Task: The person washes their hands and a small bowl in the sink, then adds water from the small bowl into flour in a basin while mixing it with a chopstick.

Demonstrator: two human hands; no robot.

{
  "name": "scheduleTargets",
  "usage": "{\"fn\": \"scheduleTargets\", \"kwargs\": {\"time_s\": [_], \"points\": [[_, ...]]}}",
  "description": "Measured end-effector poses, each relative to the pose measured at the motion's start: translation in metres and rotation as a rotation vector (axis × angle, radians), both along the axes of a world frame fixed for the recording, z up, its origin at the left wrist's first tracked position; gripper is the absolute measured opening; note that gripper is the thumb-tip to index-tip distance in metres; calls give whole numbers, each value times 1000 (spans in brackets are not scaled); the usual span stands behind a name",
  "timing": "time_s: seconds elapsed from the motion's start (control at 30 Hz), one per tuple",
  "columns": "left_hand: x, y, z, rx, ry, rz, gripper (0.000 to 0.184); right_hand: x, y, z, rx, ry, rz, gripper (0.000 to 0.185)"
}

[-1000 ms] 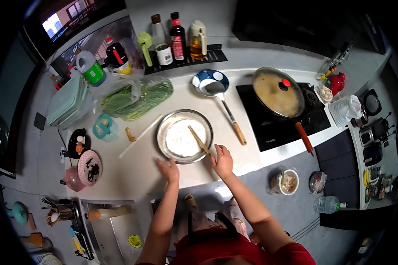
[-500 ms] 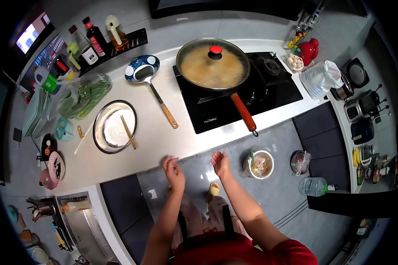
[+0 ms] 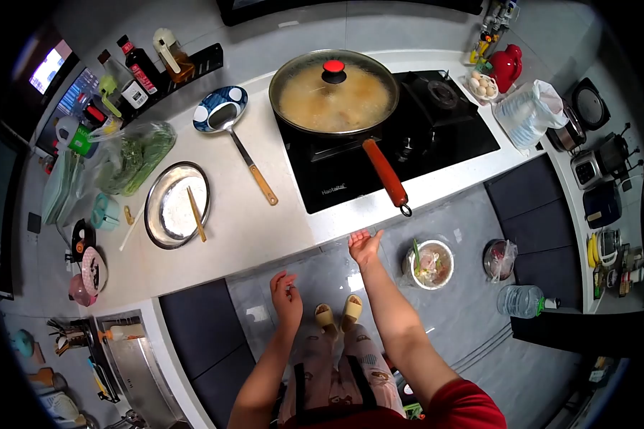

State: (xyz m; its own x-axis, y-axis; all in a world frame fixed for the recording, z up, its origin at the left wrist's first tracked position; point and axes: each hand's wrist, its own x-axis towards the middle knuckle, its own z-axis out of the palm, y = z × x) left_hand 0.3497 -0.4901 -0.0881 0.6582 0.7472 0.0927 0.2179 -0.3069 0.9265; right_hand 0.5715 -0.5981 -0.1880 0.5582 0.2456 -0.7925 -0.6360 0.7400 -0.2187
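My right hand (image 3: pixel 365 246) is held out palm up with its fingers spread, empty, near the counter's front edge and below the red handle of a frying pan (image 3: pixel 386 177). Lower and to the left, my left hand (image 3: pixel 285 299) hangs in front of the counter, fingers loosely bent and apart, with nothing in it. The pan sits on the black stove under a glass lid (image 3: pixel 304 100) with a red knob; pale brown food shows through the fogged glass. A spatula (image 3: pixel 254 168) with a wooden handle rests with its blade on a blue patterned plate (image 3: pixel 240 97).
On the counter (image 3: pixel 243 232) are a metal bowl (image 3: pixel 166 236) with chopsticks (image 3: pixel 196 213) and bagged greens (image 3: pixel 139 161). Bottles (image 3: pixel 139 66) line a rack behind. Eggs (image 3: pixel 482 86) and a white bag (image 3: pixel 528 111) stand right. A waste bin (image 3: pixel 432 264) and water jug (image 3: pixel 521 301) are on the floor.
My view has shifted, with the lower body showing more. My right hand has opened wider, palm turned up. The left hand has dropped a little and sits farther from the counter edge.
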Motion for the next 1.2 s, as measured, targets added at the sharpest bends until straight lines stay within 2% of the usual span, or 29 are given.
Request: {"fn": "scheduleTargets", "kwargs": {"time_s": [0.17,0.2,0.3,0.43,0.53,0.63,0.67,0.7,0.77,0.8,0.83,0.9,0.97,1.0,1.03,1.07,1.1,1.2], "points": [[12,-22,-2,-47,41,-70,28,-21,-22,-9,-59,-26,54,69],[18,-26,0,-47,40,-88,28,-27,-29,-5,-49,-54,62,62],[32,-45,0,-52,26,-159,30,-44,-56,8,-278,-199,250,52],[53,-68,-2,-55,-25,-257,31,-20,-109,10,-552,-215,2,39],[66,-91,-6,-70,-35,-323,29,6,-158,6,-613,-195,17,34],[89,-117,-28,-126,-10,-390,21,20,-208,-12,-994,-325,280,38],[98,-126,-36,-150,10,-408,18,30,-232,-57,-1234,-396,356,40],[112,-136,-44,-204,43,-431,15,34,-247,-63,-1420,-391,437,37],[141,-159,-59,-309,117,-476,14,32,-267,-37,-1482,-391,669,38],[158,-168,-72,-343,175,-495,22,23,-270,-20,-1696,-454,698,39],[174,-176,-84,-242,213,-509,22,19,-277,-24,-1724,-542,690,38],[204,-194,-103,-41,283,-535,22,13,-292,-37,-1505,-464,681,33],[222,-210,-115,108,503,-572,30,3,-305,-41,-1247,-435,598,30],[229,-218,-128,163,607,-599,33,1,-301,6,-1185,-378,654,28],[237,-224,-141,221,711,-626,36,-2,-306,6,-1132,-378,683,27],[239,-228,-152,219,796,-686,44,-4,-311,3,-1084,-357,674,26],[241,-234,-153,261,875,-724,43,-7,-313,1,-1034,-336,666,25],[243,-246,-153,250,929,-760,35,-9,-322,-1,-922,-327,654,23]]}}
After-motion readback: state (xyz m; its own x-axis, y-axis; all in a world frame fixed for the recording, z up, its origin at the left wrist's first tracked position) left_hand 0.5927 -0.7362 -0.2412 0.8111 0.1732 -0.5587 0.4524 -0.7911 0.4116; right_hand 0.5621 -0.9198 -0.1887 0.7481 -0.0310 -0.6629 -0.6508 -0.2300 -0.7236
